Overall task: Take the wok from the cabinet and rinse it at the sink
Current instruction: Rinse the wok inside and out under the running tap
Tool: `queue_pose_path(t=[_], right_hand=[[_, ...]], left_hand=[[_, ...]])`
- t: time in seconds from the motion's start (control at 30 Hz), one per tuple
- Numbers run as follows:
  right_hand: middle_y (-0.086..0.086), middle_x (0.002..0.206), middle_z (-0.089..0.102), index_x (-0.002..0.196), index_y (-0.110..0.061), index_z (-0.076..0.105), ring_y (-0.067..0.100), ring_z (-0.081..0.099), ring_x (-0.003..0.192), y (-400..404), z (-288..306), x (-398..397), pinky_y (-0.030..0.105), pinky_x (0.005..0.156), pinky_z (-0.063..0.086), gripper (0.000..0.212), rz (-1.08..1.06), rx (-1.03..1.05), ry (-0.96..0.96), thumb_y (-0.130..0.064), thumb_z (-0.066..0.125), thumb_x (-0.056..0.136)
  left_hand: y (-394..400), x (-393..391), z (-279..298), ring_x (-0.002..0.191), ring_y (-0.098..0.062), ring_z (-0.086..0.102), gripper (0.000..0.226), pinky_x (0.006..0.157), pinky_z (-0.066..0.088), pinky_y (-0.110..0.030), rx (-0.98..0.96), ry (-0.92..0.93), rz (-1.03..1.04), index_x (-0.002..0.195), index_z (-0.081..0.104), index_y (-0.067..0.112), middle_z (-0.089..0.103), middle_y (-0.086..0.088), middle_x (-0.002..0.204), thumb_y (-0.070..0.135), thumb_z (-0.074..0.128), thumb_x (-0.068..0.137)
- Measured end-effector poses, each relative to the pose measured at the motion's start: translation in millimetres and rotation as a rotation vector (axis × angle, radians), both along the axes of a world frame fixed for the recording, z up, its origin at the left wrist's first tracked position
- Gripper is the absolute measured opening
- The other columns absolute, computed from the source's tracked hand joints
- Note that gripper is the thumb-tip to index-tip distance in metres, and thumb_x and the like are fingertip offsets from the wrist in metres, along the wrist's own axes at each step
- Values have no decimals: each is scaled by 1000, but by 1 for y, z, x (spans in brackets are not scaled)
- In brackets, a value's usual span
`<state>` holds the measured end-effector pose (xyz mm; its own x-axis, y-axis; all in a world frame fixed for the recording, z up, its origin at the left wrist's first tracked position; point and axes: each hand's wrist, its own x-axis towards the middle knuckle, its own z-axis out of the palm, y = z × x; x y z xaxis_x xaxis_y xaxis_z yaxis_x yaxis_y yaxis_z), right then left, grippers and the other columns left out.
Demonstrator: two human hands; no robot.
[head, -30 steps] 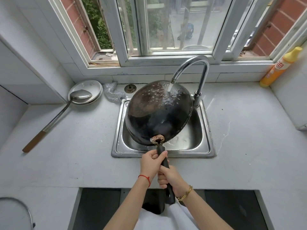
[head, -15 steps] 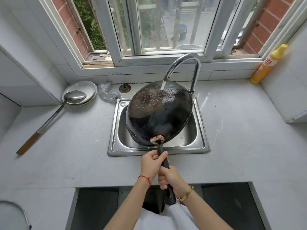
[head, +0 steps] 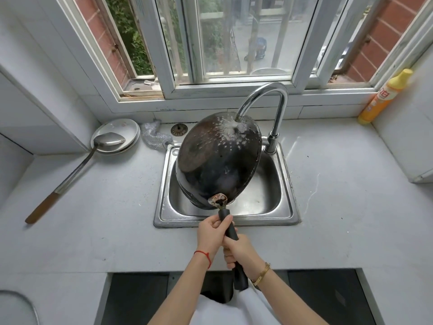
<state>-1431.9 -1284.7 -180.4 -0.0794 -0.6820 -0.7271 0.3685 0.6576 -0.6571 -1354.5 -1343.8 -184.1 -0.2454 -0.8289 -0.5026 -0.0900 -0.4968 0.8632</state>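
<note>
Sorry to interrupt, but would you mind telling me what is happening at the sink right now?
A person is rinsing a large black round-bottomed wok over the stainless steel sink. The left hand and the right hand both grip its black handle, left nearer the pan. The wok is turned so its dark outer underside faces the camera, and water from the curved chrome tap splashes on its upper edge.

Your dark round wok (head: 218, 160) shows only its underside and hides most of the steel sink basin (head: 269, 193). Curved metal object (head: 23, 306) bottom-left is cut off. Orange-yellow bottle's (head: 384, 97) label is unreadable.
</note>
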Motion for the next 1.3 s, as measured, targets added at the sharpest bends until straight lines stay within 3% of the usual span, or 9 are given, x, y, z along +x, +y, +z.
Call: queue_pose_path(t=[0.3,0.5,0.7,0.93,1.1,1.2,1.3], right_hand=[[0,49,34,67,-15,43,12,31,39,-3,-3,9,20,40,29,29,25,-5,60,-19,58,91],[1,48,38,74,-11,46,13,35,37,1,-3,14,20,38,32,25,31,-4,137,-23,59,92],[1,48,45,77,-8,54,13,42,36,6,-5,18,22,37,37,21,36,-24,238,-23,61,91],[5,53,50,67,-13,56,14,48,37,8,-2,18,22,37,41,25,26,-65,434,-22,62,90],[-2,47,49,56,-17,55,17,50,46,11,-5,16,28,47,46,31,15,-101,593,-20,63,85],[-4,48,48,56,-19,53,11,46,46,12,-4,14,12,41,36,33,15,-129,667,-18,63,87],[-4,50,50,58,-18,55,7,46,46,13,-3,12,11,40,35,34,1,-147,719,-19,61,91]], left_hand=[[0,11,-5,79,-24,75,22,77,60,-34,20,27,36,98,68,0,75,-17,88,20,70,87],[6,17,-5,72,-16,73,25,66,57,-22,33,44,34,101,66,-3,73,-21,89,20,65,91],[11,20,-4,76,-18,74,22,73,59,-27,64,83,48,104,66,1,74,-14,85,19,62,92],[11,17,-1,76,-20,72,20,73,58,-27,97,176,54,105,65,-2,70,-14,87,14,55,96],[10,10,1,80,-23,73,26,71,57,-24,126,209,25,112,62,-6,71,-18,93,14,50,100],[8,5,2,82,-22,74,28,71,58,-23,144,233,1,113,61,-7,71,-23,100,15,50,100],[8,0,3,89,-24,74,28,74,58,-23,144,222,-25,112,63,-7,72,-22,106,15,60,94]])
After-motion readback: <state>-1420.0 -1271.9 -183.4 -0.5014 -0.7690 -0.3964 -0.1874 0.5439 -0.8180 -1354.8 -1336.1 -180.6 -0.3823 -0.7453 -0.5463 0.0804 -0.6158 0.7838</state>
